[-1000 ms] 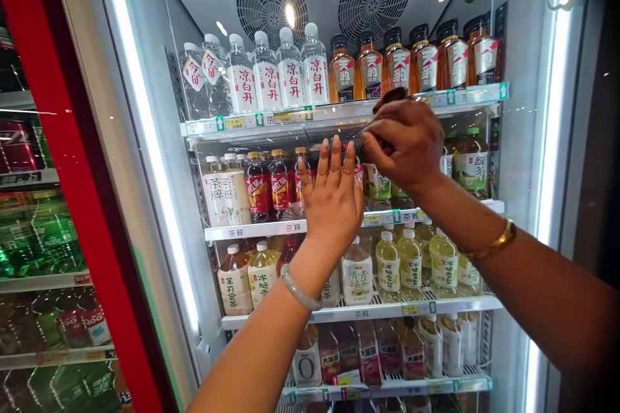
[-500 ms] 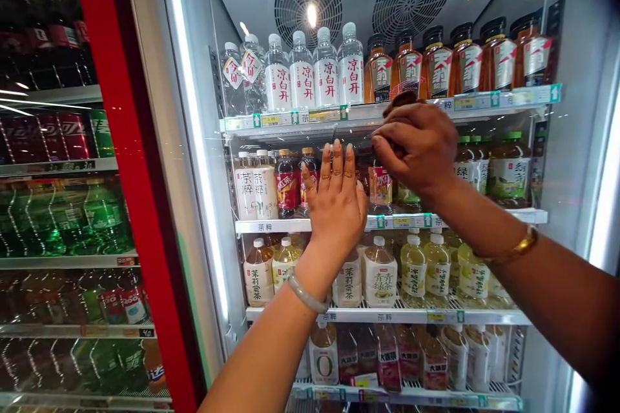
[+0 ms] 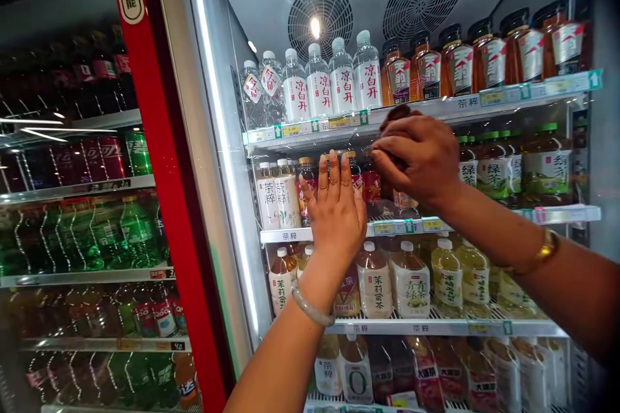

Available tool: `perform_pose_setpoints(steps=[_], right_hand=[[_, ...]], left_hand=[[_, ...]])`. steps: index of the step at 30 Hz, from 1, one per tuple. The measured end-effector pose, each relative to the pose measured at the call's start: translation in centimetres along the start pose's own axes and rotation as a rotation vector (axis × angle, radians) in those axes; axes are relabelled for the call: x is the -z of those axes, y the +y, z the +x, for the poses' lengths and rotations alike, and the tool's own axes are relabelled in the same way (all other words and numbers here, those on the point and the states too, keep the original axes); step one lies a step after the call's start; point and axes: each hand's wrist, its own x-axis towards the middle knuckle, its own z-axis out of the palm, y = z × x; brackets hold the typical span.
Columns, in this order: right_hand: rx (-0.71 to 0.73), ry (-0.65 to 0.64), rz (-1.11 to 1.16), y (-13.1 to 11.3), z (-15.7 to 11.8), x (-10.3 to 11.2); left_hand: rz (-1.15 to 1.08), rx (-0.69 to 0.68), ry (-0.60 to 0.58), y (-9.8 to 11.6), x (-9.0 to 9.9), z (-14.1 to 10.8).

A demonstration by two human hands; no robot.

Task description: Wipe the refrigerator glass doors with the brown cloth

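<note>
Left hand (image 3: pixel 336 216): released, fingers extended, flat at the glass (image 3: pixel 364 143) before the left half of the second shelf (image 3: pixel 289 236). Right hand (image 3: pixel 416 158): curled, contents indeterminable, near the same glass, under the front edge of the top shelf (image 3: pixel 468 103). Above: clear bottles (image 3: pixel 318 87), left end; amber bottles (image 3: pixel 456 68), right.
</note>
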Motion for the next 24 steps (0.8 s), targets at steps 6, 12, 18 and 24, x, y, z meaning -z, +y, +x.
perform_pose_setpoints(steps=[6,12,18,24], right_hand=[[0.182,-0.119,0.119,-5.0,-2.1,-0.3],[0.176,-0.113,0.101,-3.0,-2.3,0.4],[-0.022,-0.017,0.095,-7.3,2.9,-4.3],[0.255,-0.158,0.266,-10.1,-2.1,-2.7]], left_hand=[[0.012,-0.016,-0.002,-1.9,0.7,-0.4],[0.015,-0.011,-0.026,-3.7,1.5,-1.0],[0.05,0.038,-0.034,-5.7,2.6,-0.8],[0.071,-0.028,-0.043,-9.2,3.9,-3.1]])
